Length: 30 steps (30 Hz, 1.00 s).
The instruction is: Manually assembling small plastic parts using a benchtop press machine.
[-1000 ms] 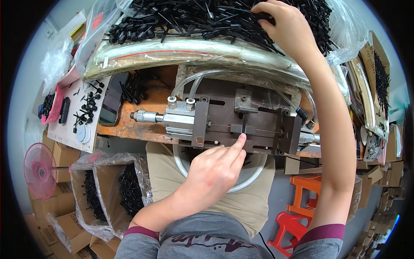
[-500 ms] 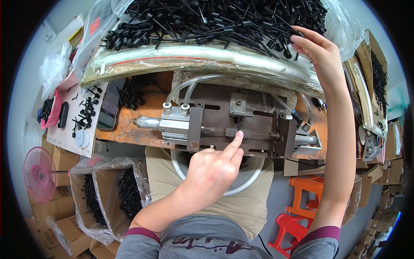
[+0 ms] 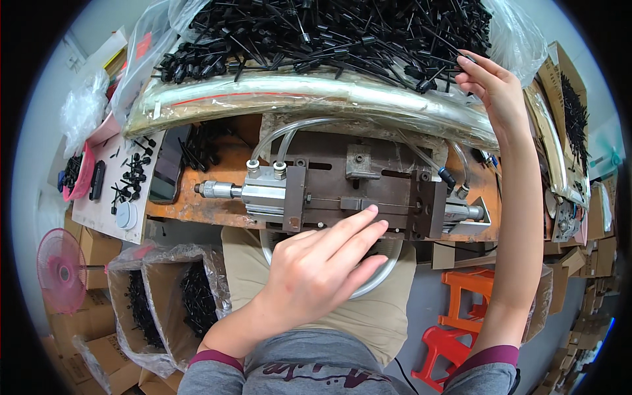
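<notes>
My left hand [image 3: 319,263] is over the front edge of a dark metal clamping fixture [image 3: 329,155], palm down. Its fingers are stretched out and apart, with the index fingertip beside the small steel block [image 3: 352,203] at the fixture's middle. I see nothing held in it. At the right edge of a heap of black stemmed parts [image 3: 342,43], my right hand [image 3: 497,89] is closed in a pinch. A thin black stemmed part [image 3: 451,46] runs out from between its thumb and index finger; its gripped end is hidden.
Air cylinders [image 3: 266,195] flank the fixture, with clear hoses [image 3: 309,120] arching behind. A white basket [image 3: 395,260] sits at my lap. Lined cartons of black parts [image 3: 158,296] stand lower left, near a pink fan [image 3: 61,268]. Orange [image 3: 464,299] and red stools [image 3: 444,355] are lower right.
My left index finger has come off the small block, and that hand's fingers have spread. The left cylinder's blurred end now shows sharp. My right hand has shifted slightly right.
</notes>
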Each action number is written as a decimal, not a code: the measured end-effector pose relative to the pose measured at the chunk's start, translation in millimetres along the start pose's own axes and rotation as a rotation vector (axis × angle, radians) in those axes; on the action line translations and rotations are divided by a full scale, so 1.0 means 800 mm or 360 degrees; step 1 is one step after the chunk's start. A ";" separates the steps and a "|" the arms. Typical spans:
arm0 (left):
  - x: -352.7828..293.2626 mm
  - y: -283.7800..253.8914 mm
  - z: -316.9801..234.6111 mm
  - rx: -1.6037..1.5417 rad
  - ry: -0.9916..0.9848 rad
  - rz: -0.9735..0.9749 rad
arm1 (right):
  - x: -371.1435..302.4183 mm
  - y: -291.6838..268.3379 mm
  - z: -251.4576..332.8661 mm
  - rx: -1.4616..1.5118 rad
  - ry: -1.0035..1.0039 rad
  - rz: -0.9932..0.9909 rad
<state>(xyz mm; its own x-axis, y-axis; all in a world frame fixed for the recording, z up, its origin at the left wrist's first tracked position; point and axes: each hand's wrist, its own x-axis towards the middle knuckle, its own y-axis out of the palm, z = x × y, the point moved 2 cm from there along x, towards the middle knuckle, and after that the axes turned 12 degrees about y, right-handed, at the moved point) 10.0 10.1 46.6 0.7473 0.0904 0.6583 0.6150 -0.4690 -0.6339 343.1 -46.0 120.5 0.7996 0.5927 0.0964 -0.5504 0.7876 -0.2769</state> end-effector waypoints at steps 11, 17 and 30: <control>0.007 -0.011 0.002 -0.0029 0.0063 -0.0170 | -0.003 -0.019 0.027 -0.0771 -0.0506 -0.0485; 0.014 -0.016 0.003 -0.0021 0.0099 -0.0269 | 0.014 -0.045 -0.002 0.0102 0.0064 -0.0162; 0.033 -0.014 0.008 -0.0032 0.0142 -0.0413 | -0.005 -0.006 0.041 -0.0140 -0.0785 -0.0238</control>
<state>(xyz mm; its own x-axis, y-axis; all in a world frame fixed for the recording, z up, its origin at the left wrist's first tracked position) 24.3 23.7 68.3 0.5397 0.1323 0.8314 0.7773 -0.4577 -0.4317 334.6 -46.6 152.5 0.6484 0.5001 0.5740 -0.3996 0.8653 -0.3026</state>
